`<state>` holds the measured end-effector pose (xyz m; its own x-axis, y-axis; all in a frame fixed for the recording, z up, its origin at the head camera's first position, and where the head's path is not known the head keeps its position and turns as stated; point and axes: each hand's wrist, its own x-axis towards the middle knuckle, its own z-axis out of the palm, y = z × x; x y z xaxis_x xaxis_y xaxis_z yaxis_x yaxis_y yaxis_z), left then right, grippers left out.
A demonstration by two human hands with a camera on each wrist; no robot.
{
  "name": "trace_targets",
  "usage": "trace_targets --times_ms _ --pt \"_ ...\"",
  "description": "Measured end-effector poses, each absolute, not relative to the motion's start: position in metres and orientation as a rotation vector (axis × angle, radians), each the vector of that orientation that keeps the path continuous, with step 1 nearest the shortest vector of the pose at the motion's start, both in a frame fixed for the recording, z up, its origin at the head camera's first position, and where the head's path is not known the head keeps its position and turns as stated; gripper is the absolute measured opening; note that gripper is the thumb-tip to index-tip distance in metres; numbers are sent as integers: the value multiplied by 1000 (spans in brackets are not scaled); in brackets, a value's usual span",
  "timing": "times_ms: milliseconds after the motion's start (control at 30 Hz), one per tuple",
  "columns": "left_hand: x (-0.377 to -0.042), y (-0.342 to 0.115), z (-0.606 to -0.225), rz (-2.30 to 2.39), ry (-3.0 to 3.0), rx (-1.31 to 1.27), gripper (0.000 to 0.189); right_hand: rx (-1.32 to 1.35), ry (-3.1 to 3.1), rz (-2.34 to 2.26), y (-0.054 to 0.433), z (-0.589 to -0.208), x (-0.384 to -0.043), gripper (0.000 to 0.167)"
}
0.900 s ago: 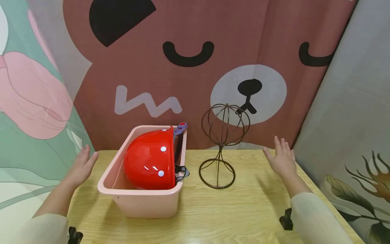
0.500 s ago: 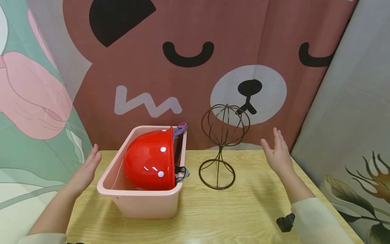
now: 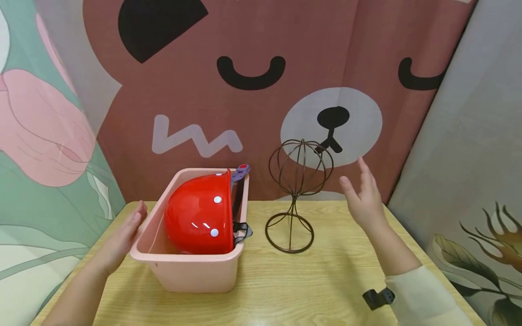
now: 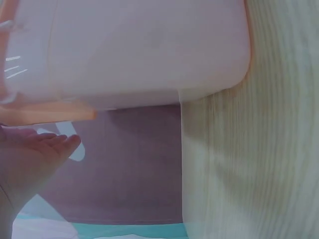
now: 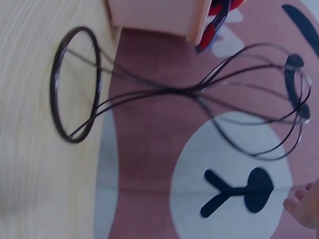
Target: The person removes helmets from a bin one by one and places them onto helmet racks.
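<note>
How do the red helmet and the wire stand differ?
The red helmet is a glossy, white-dotted solid shell, while the wire stand is an open, dark frame. The helmet lies on its side in the pink tub; the stand is upright on the table. Both have a rounded part.

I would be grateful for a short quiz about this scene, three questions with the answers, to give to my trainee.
1. Which is nearer to the wire stand, the left hand or the right hand?
2. Fill in: the red helmet lies inside the pink ____.
3. True or false: the wire stand lies on its side.

Key:
1. The right hand.
2. Bin.
3. False; it stands upright on the table.
</note>
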<state>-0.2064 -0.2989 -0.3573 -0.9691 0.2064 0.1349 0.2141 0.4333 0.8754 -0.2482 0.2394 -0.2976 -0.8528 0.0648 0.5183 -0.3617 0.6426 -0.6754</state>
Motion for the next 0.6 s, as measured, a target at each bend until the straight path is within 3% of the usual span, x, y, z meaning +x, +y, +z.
trace_targets --times_ms 600 --pt "-205 -294 -370 -1989 -2554 -281 67 587 -2260 1297 172 -279 -226 68"
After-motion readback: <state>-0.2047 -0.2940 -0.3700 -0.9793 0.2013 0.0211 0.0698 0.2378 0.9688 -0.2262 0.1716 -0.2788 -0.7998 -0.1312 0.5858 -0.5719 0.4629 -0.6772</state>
